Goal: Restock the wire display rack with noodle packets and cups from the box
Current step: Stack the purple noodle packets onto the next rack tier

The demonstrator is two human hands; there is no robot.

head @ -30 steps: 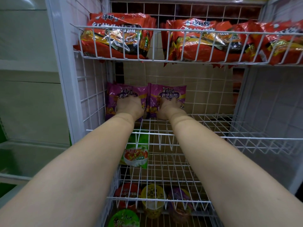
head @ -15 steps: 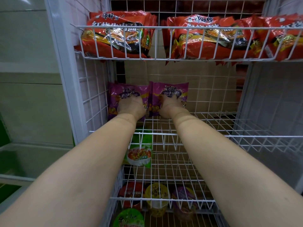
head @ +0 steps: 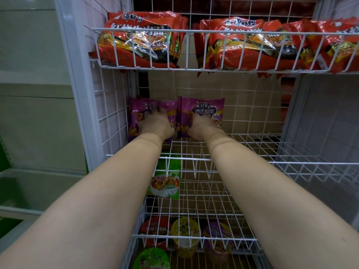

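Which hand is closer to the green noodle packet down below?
Left. The left hand sits almost straight above the green noodle packet, one shelf up. The right hand is on the same shelf, farther right.

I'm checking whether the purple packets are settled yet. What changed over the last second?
Very little. Both hands stay on the upright purple packets at the back of the middle shelf: left hand on the left packet, right hand on the right packet. Nothing was released or picked up.
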